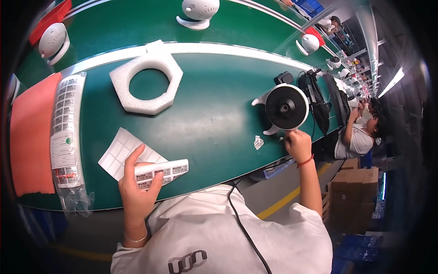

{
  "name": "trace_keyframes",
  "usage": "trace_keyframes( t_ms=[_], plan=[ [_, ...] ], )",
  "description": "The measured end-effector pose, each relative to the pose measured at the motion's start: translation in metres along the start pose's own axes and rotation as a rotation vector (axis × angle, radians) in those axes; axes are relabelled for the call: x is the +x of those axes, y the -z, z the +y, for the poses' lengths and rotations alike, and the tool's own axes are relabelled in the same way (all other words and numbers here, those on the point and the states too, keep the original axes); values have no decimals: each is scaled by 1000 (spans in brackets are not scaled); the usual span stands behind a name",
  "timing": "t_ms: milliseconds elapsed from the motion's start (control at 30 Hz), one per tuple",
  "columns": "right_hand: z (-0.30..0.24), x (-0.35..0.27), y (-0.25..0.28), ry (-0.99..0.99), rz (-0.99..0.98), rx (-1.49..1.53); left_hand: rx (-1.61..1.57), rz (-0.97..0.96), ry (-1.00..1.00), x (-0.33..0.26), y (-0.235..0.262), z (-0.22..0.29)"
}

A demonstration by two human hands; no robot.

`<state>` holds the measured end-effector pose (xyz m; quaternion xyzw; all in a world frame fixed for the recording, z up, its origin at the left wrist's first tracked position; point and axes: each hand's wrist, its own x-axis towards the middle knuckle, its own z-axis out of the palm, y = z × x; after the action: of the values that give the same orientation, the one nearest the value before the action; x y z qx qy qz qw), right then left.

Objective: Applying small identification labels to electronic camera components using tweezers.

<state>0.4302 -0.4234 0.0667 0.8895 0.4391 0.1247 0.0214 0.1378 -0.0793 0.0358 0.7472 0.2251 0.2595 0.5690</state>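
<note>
The left hand (141,192) pinches a printed label sheet (164,172) at the near edge of the table (214,137), thumb across the face and fingers behind. A pale sheet (116,153) marked into small rectangles lies just beyond it (whether it is part of the same sheet, I cannot tell). To the right, the white device (286,108) rests with its round black base facing up, its curved white prongs pointing left. The right hand (299,146) is at its near rim, fingers curled in; whether they grip the rim or only touch it, I cannot tell. A small loose label (258,142) lies on the table, left of that hand; a sleeve or wrist brushing it could carry it off or crease it. The thumb presses right over the printed labels, so too firm a squeeze might bend the sheet and lift corners. The device looks rounded beneath its base, so an off-centre push could rock or roll it, perhaps towards the black cables (315,98) on its right. The white foam ring (123,91), farther left, seems out of harm's way.
</note>
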Motion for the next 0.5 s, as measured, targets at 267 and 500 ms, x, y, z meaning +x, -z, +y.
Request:
trace_keyframes(
  t_ms=[267,500],
  plan=[
    [-4,55,-6,248,61,-65,-17,12,18,-2,1,2],
    [-39,126,13,350,425,-16,-2,-17,8,-1,5,4]
  ],
)
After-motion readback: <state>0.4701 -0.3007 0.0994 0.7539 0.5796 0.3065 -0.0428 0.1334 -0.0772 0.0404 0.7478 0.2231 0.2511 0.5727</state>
